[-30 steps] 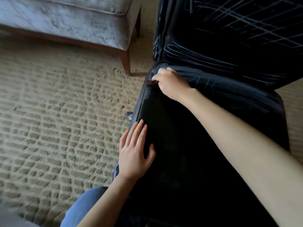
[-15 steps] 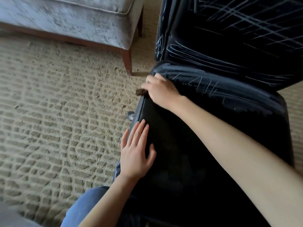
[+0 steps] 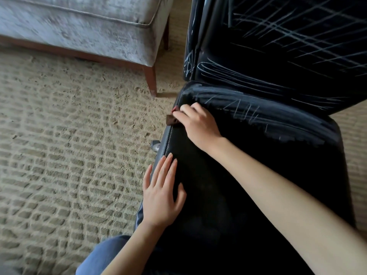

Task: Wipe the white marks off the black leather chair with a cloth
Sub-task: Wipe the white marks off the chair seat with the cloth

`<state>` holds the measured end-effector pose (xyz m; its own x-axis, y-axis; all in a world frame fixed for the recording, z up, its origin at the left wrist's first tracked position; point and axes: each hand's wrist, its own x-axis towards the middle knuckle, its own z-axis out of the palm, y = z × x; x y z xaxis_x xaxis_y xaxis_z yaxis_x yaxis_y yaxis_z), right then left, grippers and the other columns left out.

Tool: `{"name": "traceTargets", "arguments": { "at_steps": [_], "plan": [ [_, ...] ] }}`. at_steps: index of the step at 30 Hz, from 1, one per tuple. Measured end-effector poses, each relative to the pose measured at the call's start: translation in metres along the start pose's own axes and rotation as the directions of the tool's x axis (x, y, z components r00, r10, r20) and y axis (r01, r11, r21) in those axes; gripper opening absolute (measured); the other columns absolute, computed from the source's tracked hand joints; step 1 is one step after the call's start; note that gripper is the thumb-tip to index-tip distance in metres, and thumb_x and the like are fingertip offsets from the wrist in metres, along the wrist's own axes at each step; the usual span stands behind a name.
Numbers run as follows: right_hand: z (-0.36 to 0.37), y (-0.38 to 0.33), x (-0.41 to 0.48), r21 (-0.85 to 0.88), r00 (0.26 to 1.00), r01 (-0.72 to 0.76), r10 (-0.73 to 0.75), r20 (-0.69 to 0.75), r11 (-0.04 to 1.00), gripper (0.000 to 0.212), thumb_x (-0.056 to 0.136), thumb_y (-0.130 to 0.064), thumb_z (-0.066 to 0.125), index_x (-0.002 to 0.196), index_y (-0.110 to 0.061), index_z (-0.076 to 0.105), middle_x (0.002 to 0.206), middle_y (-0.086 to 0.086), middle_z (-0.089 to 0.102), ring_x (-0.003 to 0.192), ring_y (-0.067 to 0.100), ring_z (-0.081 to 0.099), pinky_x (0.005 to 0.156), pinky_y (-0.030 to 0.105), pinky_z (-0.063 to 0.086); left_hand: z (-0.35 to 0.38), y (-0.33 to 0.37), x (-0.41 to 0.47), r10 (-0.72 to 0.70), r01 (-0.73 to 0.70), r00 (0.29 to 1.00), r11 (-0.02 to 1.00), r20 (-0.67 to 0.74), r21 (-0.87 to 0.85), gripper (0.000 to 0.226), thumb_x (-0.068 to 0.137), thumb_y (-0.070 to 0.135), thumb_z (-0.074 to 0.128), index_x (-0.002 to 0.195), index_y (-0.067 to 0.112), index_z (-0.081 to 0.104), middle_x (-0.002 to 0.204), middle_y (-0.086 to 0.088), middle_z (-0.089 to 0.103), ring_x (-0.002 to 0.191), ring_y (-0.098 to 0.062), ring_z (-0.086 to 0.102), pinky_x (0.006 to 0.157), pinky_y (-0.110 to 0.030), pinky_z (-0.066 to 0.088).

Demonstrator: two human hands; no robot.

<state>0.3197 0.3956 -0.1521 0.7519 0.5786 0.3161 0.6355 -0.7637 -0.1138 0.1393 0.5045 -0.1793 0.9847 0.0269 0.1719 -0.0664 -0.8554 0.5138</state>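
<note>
The black leather chair (image 3: 258,175) fills the right half of the head view. White marks (image 3: 294,36) cross its backrest, and more streak the back part of the seat. My right hand (image 3: 198,124) grips a small brown cloth (image 3: 171,119) at the seat's left edge; most of the cloth is hidden under the fingers. My left hand (image 3: 162,193) lies flat with straight fingers on the front left of the seat, holding nothing.
A grey upholstered bench (image 3: 79,26) with wooden legs stands at the back left, one leg (image 3: 151,80) close to the chair. Patterned beige carpet (image 3: 69,145) covers the floor. A chair caster (image 3: 155,145) pokes out under the seat's left edge. My knee in blue jeans (image 3: 103,259) shows below.
My right hand with the cloth slid from the seat's back left corner forward along the left edge. The left hand stayed flat in place.
</note>
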Motion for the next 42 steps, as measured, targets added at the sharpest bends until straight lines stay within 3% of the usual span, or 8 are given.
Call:
{"name": "traceTargets", "arguments": {
  "at_steps": [10, 17, 22, 28, 32, 36, 39, 42],
  "plan": [
    [-0.014, 0.059, 0.072, -0.207, 0.883, -0.383, 0.423, 0.205, 0.9, 0.04, 0.095, 0.001, 0.036, 0.126, -0.012, 0.056, 0.127, 0.008, 0.053, 0.117, 0.03, 0.045, 0.088, 0.037, 0.042, 0.003, -0.003, -0.001, -0.005, 0.005, 1.0, 1.0, -0.005, 0.006, 0.055, 0.085, 0.029, 0.043, 0.136, 0.009, 0.049, 0.147, -0.005, 0.042, 0.139, -0.018, 0.032, 0.111, -0.05, 0.027],
    [-0.01, 0.025, -0.006, -0.001, 0.994, -0.104, 0.104, 0.016, 0.995, 0.031, 0.076, 0.007, 0.059, 0.099, -0.009, 0.071, 0.088, 0.01, 0.065, 0.073, 0.034, 0.056, 0.051, 0.03, 0.041, -0.007, 0.004, 0.001, -0.033, 0.031, 0.999, 0.998, 0.04, 0.058, 0.053, 0.084, 0.031, 0.041, 0.131, 0.011, 0.054, 0.142, -0.003, 0.048, 0.136, -0.018, 0.038, 0.112, -0.046, 0.024],
    [-0.024, 0.021, -0.025, -0.003, 0.995, 0.038, -0.038, 0.09, 0.999, 0.027, 0.071, 0.006, 0.066, 0.095, -0.006, 0.069, 0.083, 0.012, 0.061, 0.071, 0.033, 0.055, 0.046, 0.032, 0.044, -0.012, 0.027, 0.06, -0.108, 0.094, 0.993, 0.97, 0.053, 0.222, 0.026, 0.081, 0.026, 0.042, 0.098, 0.013, 0.057, 0.108, -0.005, 0.057, 0.105, -0.027, 0.052, 0.097, -0.042, 0.024],
    [-0.022, 0.039, -0.013, -0.106, 0.978, 0.193, -0.182, 0.106, 0.975, 0.005, 0.079, -0.001, 0.06, 0.081, -0.004, 0.064, 0.077, 0.013, 0.053, 0.064, 0.031, 0.054, 0.042, 0.03, 0.04, 0.021, 0.039, 0.08, -0.058, 0.04, 0.995, 0.976, 0.079, 0.212, 0.049, 0.087, 0.026, 0.037, 0.129, 0.005, 0.053, 0.139, -0.017, 0.048, 0.132, -0.031, 0.043, 0.11, -0.043, 0.033],
    [-0.028, 0.067, 0.014, -0.329, 0.959, -0.065, 0.151, 0.241, 0.942, 0.025, 0.091, 0.0, 0.051, 0.116, -0.003, 0.054, 0.117, 0.022, 0.049, 0.098, 0.039, 0.053, 0.068, 0.043, 0.052, 0.022, 0.034, 0.079, -0.037, 0.032, 0.999, 0.987, 0.029, 0.155, 0.05, 0.089, 0.027, 0.035, 0.131, 0.004, 0.052, 0.142, -0.016, 0.046, 0.135, -0.03, 0.038, 0.112, -0.042, 0.03],
    [-0.036, 0.094, 0.022, -0.447, 0.766, -0.474, 0.606, 0.215, 0.758, 0.031, 0.099, -0.006, 0.039, 0.128, -0.001, 0.047, 0.131, 0.02, 0.043, 0.114, 0.037, 0.052, 0.086, 0.044, 0.048, 0.026, 0.033, 0.077, -0.031, 0.031, 0.999, 0.991, 0.004, 0.133, 0.049, 0.089, 0.025, 0.036, 0.131, 0.005, 0.052, 0.141, -0.015, 0.047, 0.135, -0.03, 0.038, 0.113, -0.042, 0.03],
    [-0.027, 0.065, 0.022, -0.359, 0.781, -0.514, 0.598, 0.179, 0.779, 0.031, 0.1, -0.008, 0.033, 0.126, -0.001, 0.049, 0.129, 0.02, 0.048, 0.111, 0.036, 0.056, 0.087, 0.041, 0.048, 0.027, 0.033, 0.076, -0.031, 0.033, 0.999, 0.991, -0.023, 0.127, 0.047, 0.089, 0.024, 0.038, 0.13, 0.005, 0.053, 0.141, -0.015, 0.047, 0.135, -0.029, 0.038, 0.112, -0.041, 0.029],
    [-0.025, 0.025, 0.004, -0.236, 0.892, -0.35, 0.399, 0.211, 0.907, 0.024, 0.096, -0.009, 0.048, 0.118, -0.003, 0.055, 0.116, 0.018, 0.056, 0.096, 0.033, 0.063, 0.069, 0.036, 0.051, 0.026, 0.033, 0.076, -0.032, 0.035, 0.999, 0.995, -0.035, 0.094, 0.047, 0.09, 0.024, 0.038, 0.131, 0.006, 0.052, 0.142, -0.013, 0.047, 0.136, -0.028, 0.037, 0.113, -0.038, 0.026]
  ]
}}
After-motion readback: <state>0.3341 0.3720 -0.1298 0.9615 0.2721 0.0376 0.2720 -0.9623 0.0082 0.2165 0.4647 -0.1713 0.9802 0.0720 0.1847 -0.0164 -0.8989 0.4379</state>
